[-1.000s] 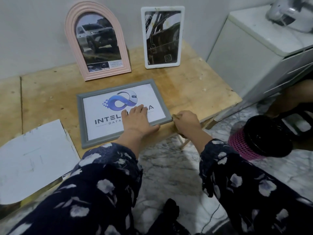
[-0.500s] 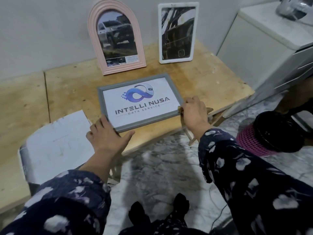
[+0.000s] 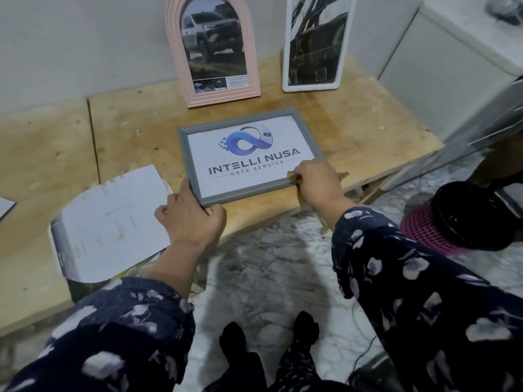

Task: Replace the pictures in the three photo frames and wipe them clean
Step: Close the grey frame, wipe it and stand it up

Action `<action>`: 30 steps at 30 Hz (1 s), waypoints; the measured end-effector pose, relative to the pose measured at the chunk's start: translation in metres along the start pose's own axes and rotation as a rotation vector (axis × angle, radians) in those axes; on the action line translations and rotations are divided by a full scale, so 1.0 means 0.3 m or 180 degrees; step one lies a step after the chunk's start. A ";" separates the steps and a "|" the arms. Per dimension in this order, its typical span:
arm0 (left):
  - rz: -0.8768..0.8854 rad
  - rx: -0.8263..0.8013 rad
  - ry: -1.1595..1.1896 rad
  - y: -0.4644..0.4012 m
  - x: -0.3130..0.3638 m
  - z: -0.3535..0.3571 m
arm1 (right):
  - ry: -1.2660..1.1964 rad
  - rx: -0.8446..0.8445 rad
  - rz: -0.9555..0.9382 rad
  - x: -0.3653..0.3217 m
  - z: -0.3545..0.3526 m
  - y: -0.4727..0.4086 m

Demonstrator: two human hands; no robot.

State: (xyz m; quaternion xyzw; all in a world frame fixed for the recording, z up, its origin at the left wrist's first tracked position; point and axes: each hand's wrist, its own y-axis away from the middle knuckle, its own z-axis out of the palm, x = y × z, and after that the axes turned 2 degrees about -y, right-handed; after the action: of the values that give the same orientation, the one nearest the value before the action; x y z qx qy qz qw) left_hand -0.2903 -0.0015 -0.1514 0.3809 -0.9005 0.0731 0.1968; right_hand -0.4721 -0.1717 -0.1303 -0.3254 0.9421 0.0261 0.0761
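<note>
Flat grey rectangular photo frame w/ the logo print [image 3: 249, 157] lying face up near the front edge of the bare plywood table [image 3: 353, 131], long axis running left-right, slightly skewed so its right end sits further back. Left hand [image 3: 189, 219] at the frame's near-left corner: fingers curled along the left side, thumb hooked round the front edge, so gripping that corner. Right hand [image 3: 317, 182] at the frame's near-right corner, fingers bunched and pinching a small tan cloth [image 3: 293, 176] against the rail; cloth mostly hidden.

Both hands on opposite ends of the frame's front edge, roughly equally near. Probably wiping or about to lift; can't tell which.

Behind the frame, upright against the wall: pink arched plastic frame w/ a car photo [image 3: 215, 49], and right of that a white rectangular frame [image 3: 317, 43]. Left of the grey frame: loose white sheets of paper [image 3: 113, 222].
</note>
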 end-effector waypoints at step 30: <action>-0.0314 -0.1097 0.0366 -0.082 -0.038 -0.142 | -0.0605 -0.0193 -0.0422 -0.351 0.097 0.030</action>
State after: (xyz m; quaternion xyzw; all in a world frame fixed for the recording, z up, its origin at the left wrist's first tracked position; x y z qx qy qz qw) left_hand -0.2527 0.0009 -0.1177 0.3804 -0.8672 -0.0703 0.3136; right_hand -0.3921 -0.0975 -0.1422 -0.3853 0.9059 0.0802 0.1567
